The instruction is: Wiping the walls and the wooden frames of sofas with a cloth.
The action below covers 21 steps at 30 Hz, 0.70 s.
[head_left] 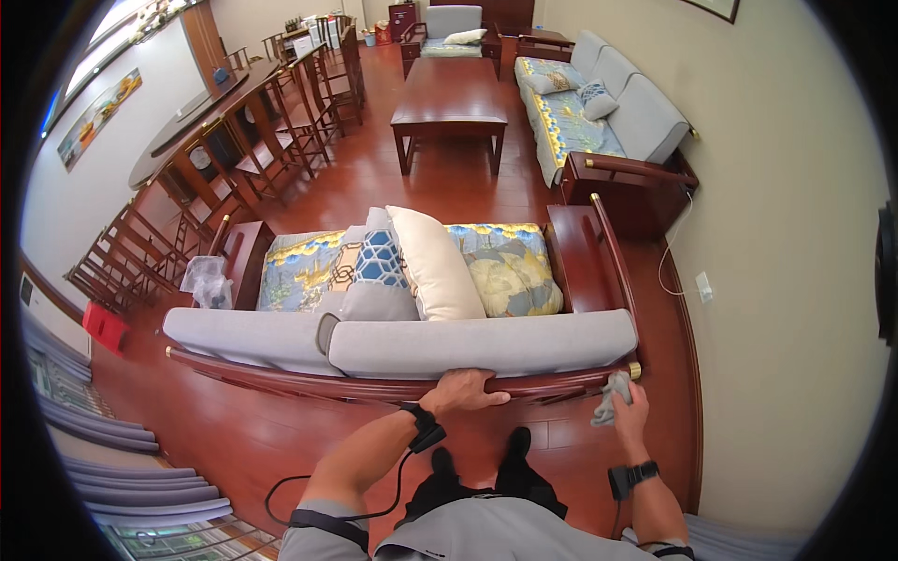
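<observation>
My left hand (pixel 464 390) rests over the dark red wooden top rail (pixel 316 379) along the back of a sofa, fingers curled around it. In my right hand (pixel 630 414) is a crumpled grey cloth (pixel 612 401), held close to the rail's right end near its brass-coloured cap (pixel 635 370). Two grey back cushions (pixel 484 345) lean against this rail from the seat side. On the flowered seat cover (pixel 298 263) stand a cream pillow (pixel 438 263), a blue-patterned pillow (pixel 381 263) and a flowered cushion (pixel 515 280).
A plastic bag (pixel 209 282) lies by the sofa's left armrest. Beyond stand a wooden coffee table (pixel 452 91), a second sofa (pixel 603 112) and an armchair (pixel 452 31). Wooden chairs (pixel 259 151) line a long table at left. A white cable (pixel 666 259) reaches a wall socket (pixel 704 287).
</observation>
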Available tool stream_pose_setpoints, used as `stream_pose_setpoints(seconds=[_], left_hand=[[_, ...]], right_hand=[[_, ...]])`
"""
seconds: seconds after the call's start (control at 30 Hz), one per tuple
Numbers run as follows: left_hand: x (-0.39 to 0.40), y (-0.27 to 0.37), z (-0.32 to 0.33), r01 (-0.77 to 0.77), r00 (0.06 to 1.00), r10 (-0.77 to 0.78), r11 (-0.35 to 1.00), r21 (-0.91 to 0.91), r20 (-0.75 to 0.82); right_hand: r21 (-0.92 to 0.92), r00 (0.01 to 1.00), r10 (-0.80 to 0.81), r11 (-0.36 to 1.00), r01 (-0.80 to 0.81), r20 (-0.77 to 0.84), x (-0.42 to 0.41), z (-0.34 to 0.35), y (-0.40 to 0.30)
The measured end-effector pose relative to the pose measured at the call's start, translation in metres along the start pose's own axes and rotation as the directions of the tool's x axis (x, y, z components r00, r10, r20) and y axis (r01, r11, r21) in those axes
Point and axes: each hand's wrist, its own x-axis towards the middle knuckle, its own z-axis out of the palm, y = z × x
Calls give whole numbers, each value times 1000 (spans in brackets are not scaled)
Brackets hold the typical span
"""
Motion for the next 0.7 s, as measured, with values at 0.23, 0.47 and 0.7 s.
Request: stream_pose_setpoints(seconds=[0.23, 0.47, 0.7], left_hand=[[-1, -14, 16, -37, 997, 39, 999, 36, -69], [-3, -12, 21, -20, 992, 37, 991, 132, -123], [4, -11, 23, 74, 986, -47, 983, 171, -157]], right_hand=[[-321, 939, -340, 885, 338, 52, -12, 41, -51], [-149, 709, -671, 695, 704, 218, -35, 82, -105], [-103, 616, -694, 629, 771, 372, -40, 110, -108]])
